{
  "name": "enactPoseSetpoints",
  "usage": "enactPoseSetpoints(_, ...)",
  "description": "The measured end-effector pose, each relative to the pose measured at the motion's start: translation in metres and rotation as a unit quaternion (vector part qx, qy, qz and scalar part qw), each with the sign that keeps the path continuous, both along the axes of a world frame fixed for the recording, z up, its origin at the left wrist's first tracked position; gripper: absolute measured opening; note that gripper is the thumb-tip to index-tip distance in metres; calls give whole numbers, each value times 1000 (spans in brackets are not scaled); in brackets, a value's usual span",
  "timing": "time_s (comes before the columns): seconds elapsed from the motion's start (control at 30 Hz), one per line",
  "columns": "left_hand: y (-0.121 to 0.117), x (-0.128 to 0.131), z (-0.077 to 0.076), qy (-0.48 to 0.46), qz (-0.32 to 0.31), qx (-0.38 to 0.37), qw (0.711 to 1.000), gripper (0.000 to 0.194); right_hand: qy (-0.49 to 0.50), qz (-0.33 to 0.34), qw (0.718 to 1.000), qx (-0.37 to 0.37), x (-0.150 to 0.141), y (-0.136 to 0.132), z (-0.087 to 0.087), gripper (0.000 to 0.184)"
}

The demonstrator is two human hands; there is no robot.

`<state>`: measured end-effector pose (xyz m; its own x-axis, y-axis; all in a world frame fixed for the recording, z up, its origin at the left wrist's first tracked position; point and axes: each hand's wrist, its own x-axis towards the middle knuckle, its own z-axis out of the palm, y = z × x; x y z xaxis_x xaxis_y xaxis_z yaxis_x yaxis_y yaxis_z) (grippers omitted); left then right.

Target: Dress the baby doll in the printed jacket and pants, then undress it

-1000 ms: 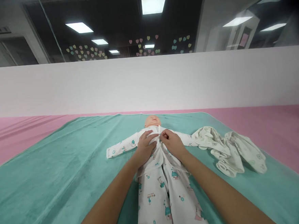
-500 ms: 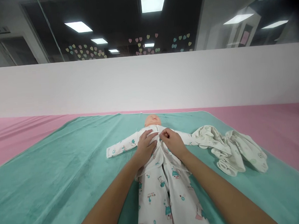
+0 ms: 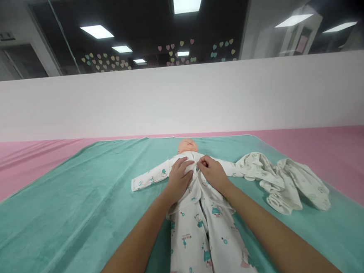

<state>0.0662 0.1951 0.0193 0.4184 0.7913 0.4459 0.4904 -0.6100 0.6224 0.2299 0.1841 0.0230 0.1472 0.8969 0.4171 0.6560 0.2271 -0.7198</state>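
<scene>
2 trouser legs cut off btm edge; R hand grip unclear.

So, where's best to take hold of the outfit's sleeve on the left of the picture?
Probably at the cuff, pinched from the outer left with the left hand: the sleeve lies stretched out sideways on the teal blanket, and the cuff is its outer end, with only blanket around it.
</scene>
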Motion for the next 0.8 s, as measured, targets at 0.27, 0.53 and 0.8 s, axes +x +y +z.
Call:
enactPoseSetpoints(0.27,0,0,0,-4,1,2,1000,29,19,-13,1000,-3,3,4,-2,14)
enactPoseSetpoints(0.53,1,0,-2,22,6,18,1000,35,65,52,996,-19,5,1,-2,20)
enactPoseSetpoints(0.8,1,0,-4,22,8,27,999,36,17,0,1000,1,3,3,-1,22)
